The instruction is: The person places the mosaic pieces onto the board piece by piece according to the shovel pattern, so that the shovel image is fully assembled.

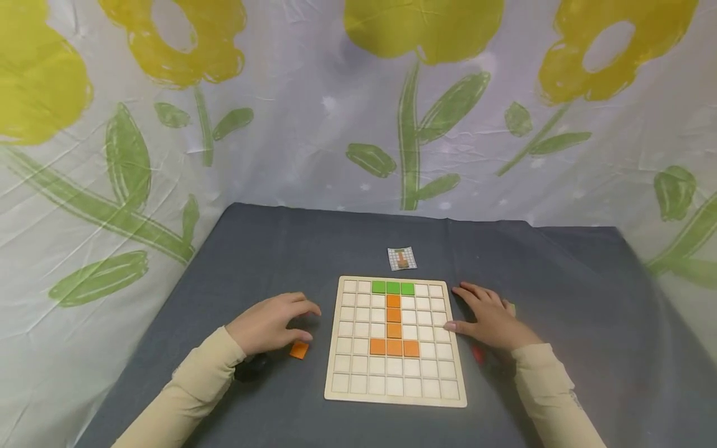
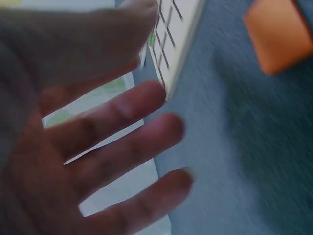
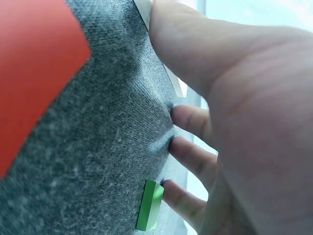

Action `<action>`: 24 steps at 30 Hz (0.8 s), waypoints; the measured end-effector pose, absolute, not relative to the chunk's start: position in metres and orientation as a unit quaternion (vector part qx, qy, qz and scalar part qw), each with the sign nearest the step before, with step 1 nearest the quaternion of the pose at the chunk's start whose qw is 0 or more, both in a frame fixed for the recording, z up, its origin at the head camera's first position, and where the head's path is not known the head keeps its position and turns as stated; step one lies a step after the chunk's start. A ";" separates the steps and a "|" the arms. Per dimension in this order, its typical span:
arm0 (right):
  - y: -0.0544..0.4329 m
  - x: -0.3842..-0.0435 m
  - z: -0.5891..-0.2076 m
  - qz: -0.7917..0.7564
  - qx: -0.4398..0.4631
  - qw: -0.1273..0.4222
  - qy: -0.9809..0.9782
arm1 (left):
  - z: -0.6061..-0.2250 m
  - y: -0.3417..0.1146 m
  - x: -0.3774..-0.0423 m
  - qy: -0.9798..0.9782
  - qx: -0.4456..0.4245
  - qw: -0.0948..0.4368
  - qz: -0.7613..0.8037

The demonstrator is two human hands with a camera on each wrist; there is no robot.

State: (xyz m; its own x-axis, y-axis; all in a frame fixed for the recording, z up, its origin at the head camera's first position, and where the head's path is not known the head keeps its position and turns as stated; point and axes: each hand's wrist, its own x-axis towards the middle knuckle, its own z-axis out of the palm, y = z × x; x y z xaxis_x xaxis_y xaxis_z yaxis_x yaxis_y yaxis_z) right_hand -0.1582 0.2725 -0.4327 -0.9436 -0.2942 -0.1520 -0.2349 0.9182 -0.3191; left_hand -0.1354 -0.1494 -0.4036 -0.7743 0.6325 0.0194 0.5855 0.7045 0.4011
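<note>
A wooden grid board (image 1: 394,400) lies flat between the hands. Three green tiles (image 1: 393,287) fill part of its top row; below them runs a column of orange tiles (image 1: 394,315) ending in a row of three. My left hand (image 1: 269,323) hovers left of the board, fingers apart and holding nothing, its thumb near a loose orange tile (image 1: 299,351). On the other side, my right hand (image 1: 492,318) has its thumb at the board's right edge and its fingertips pressing the cloth. Beside those fingertips lies a green tile (image 3: 149,205); a red tile (image 3: 39,63) is nearer the wrist.
Behind the board a small printed card (image 1: 402,259) shows a similar coloured grid pattern. Dark grey cloth (image 1: 313,249) covers the table. A flower-printed curtain (image 1: 308,124) hangs around its back and sides.
</note>
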 end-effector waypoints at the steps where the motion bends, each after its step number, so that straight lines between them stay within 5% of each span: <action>1: 0.272 -0.158 -0.434 -0.151 -0.135 0.099 0.974 | -0.405 -0.153 -0.134 0.920 0.331 0.068 0.198; 10: 0.271 -0.155 -0.437 -0.141 -0.128 0.091 0.977 | -0.418 -0.166 -0.125 0.913 0.341 0.103 0.200; 24: 0.274 -0.158 -0.435 -0.150 -0.140 0.090 0.974 | -0.426 -0.168 -0.124 0.915 0.345 0.082 0.193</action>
State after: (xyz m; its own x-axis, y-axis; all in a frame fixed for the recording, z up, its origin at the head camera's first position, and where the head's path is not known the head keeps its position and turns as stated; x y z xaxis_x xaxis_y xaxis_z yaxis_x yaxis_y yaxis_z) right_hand -0.1584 0.2736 -0.4348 -0.9445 -0.3005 -0.1325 -0.2465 0.9153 -0.3185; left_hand -0.1238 -0.1678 -0.4261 -0.7483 0.6632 -0.0159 0.6002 0.6871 0.4095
